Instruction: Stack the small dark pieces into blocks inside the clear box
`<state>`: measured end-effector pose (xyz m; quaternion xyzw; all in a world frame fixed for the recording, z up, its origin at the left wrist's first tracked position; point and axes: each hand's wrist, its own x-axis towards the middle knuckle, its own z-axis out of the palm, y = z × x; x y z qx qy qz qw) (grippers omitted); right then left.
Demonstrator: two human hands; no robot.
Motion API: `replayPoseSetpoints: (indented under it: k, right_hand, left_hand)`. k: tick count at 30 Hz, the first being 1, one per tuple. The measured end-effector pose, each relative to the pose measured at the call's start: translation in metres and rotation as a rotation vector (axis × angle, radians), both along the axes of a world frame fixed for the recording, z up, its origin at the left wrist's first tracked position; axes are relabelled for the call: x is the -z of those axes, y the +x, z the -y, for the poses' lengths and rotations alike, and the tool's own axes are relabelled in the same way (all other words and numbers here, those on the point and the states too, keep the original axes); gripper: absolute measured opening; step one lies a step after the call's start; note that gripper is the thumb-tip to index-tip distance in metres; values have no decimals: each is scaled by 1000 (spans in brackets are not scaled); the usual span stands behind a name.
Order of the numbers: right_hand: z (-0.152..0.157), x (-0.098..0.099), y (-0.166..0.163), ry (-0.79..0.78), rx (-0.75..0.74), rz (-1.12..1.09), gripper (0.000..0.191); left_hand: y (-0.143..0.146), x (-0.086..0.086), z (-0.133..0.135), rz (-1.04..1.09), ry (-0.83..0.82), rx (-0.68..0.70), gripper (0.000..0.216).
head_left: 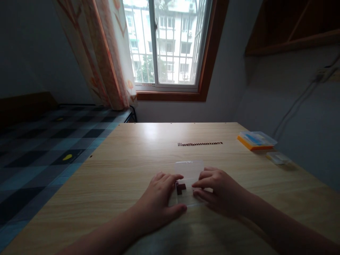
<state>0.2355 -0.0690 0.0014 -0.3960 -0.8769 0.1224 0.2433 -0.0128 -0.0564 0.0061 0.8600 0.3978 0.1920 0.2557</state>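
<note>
A clear plastic box [188, 201] lies on the table in front of me, its see-through lid [189, 170] raised at the far side. In the box's left part are a few dark reddish-brown flat pieces [181, 187]. My left hand [162, 194] is wrapped round the box's left side, thumb at the near edge and fingers at the far left. Over the right part of the box is my right hand [216, 187], thumb and index fingertips close together. Whatever may be between them is too small to make out.
Across the wooden table [119, 184] runs a row of small dark pieces [200, 144], beyond the box. An orange-and-clear case [256, 140] and a small clear box [278, 158] lie near the right edge. A bed [61, 141] stands at left, below a curtained window [172, 46].
</note>
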Motion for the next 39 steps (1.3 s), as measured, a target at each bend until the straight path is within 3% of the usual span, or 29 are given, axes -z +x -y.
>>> replayPoseSetpoints:
  k: [5,23,39]
  right_hand:
    - [10,-5,9,-77,-13,39,22]
    - [7,-7,-14,102,-105,187,20]
    - [9,-4,-14,87,-103,148,23]
  left_hand:
    - [-1,0,1,5,-9,-5,63]
    - [-2,6,0,51,34,3,65]
    - [-1,5,-1,43,24,15,65]
